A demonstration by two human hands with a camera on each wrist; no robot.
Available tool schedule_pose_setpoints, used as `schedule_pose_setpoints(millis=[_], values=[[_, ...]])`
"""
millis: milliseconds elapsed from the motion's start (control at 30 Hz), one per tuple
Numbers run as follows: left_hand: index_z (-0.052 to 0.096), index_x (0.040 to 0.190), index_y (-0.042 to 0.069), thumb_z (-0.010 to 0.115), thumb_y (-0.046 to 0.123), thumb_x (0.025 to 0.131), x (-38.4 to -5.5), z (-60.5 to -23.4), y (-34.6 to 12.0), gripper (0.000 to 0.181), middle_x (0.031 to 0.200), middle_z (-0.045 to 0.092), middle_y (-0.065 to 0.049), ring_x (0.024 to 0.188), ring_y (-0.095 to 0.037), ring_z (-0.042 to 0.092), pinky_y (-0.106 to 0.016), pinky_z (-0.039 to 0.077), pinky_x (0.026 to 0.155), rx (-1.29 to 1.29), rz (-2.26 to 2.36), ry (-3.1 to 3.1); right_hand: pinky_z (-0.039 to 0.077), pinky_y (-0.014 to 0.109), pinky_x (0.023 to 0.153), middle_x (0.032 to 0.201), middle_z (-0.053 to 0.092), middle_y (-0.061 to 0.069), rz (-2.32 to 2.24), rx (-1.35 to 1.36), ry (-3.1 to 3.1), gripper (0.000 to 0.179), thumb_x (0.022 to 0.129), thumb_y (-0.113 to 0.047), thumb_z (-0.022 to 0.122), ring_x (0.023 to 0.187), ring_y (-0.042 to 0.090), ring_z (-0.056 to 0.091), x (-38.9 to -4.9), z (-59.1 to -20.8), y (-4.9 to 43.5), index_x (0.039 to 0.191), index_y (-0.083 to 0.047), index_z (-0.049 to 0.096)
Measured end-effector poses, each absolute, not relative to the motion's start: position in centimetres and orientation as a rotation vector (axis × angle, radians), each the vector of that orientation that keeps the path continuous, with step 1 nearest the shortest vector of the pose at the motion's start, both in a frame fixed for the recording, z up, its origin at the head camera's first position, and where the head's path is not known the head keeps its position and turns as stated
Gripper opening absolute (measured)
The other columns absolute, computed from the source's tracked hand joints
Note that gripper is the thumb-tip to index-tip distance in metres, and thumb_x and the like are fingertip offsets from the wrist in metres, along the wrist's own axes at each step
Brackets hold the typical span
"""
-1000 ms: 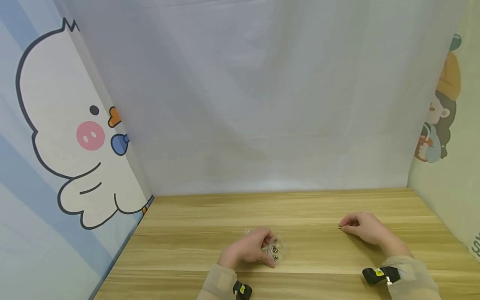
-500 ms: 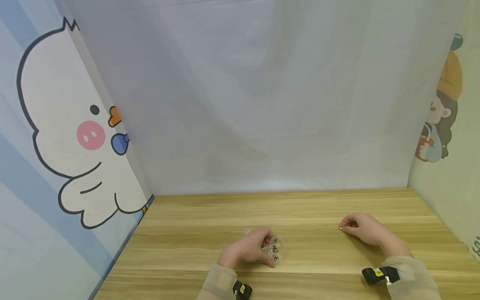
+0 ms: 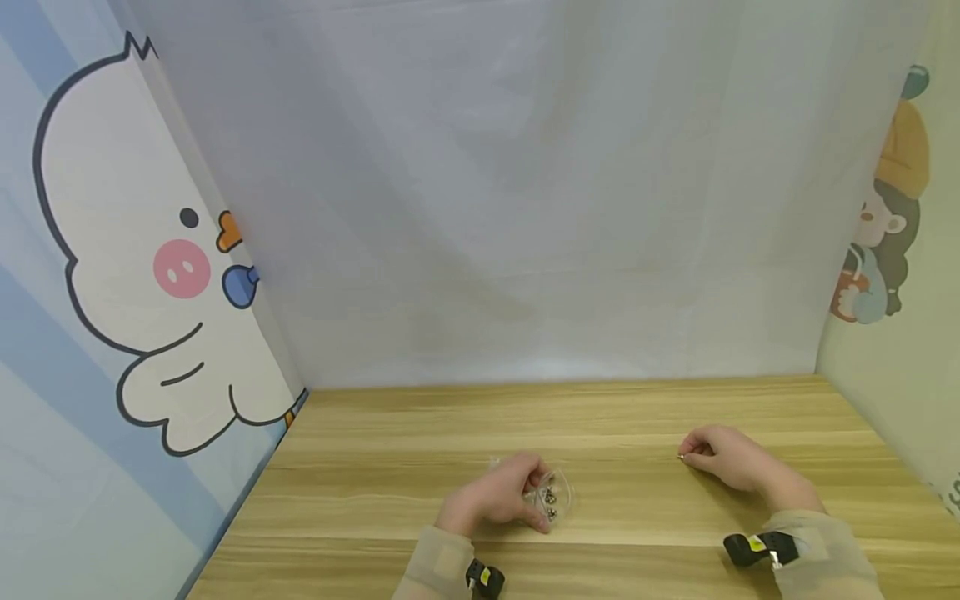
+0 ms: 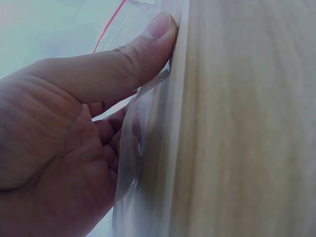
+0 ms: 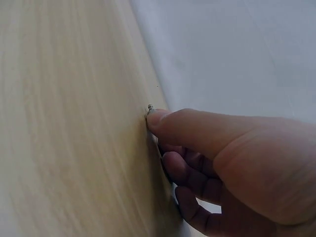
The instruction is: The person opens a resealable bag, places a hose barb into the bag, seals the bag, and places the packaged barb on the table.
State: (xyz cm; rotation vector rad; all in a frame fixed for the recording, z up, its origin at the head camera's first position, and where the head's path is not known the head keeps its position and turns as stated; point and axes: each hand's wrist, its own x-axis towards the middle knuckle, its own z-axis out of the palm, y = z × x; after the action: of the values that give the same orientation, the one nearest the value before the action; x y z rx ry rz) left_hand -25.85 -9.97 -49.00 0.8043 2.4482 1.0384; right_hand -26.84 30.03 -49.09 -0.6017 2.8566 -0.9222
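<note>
On the table, my left hand (image 3: 498, 493) holds a small clear zip bag (image 3: 562, 493) between thumb and fingers. Several small shiny metal pieces (image 3: 551, 497) lie inside it. In the left wrist view a red line (image 4: 109, 24) runs along the bag's edge, and the thumb (image 4: 153, 44) presses on the plastic. Farther right, my right hand (image 3: 731, 458) pinches one tiny metal piece (image 3: 681, 456) close to the tabletop. Its silvery tip (image 5: 150, 106) sticks out past the thumb in the right wrist view; the fingers hide the rest, so its exact kind cannot be told.
The wood-grain table (image 3: 600, 417) reaches back to a pale grey curtain (image 3: 555, 208). A cloth with a white cartoon duck (image 3: 127, 208) hangs at the left, and another printed cloth (image 3: 885, 250) closes off the right side.
Both hands stay almost in place. The metal piece in the right fingertips has turned slightly and shows a brighter tip.
</note>
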Motion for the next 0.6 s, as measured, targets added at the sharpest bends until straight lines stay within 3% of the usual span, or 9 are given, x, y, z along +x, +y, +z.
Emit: schedule_pose_setpoints(millis=[333, 600], values=[[0.062, 0.117, 0.008, 0.098, 0.008, 0.072, -25.8, -48.9, -10.0, 0.058, 0.105, 0.055, 0.004, 0.095, -0.009, 0.051, -0.025, 0.047, 0.090, 0.796, 1.048, 2.440, 0.052, 0.029, 0.075, 0.092, 0.067, -0.005, -0.955, -0.645, 2.808, 0.007, 0.102, -0.014, 0.072, 0.083, 0.004, 0.058, -26.8, -48.7, 28.7, 0.100, -0.007, 0.071], [0.062, 0.117, 0.008, 0.099, 0.008, 0.073, -25.9, -49.0, -10.0, 0.058, 0.105, 0.055, 0.003, 0.096, -0.010, 0.051, -0.025, 0.047, 0.090, 0.801, 1.038, 2.445, 0.053, 0.028, 0.076, 0.094, 0.067, -0.007, -1.006, -0.778, 2.738, 0.008, 0.101, -0.017, 0.073, 0.085, 0.003, 0.059, -26.7, -48.9, 24.7, 0.101, -0.009, 0.072]])
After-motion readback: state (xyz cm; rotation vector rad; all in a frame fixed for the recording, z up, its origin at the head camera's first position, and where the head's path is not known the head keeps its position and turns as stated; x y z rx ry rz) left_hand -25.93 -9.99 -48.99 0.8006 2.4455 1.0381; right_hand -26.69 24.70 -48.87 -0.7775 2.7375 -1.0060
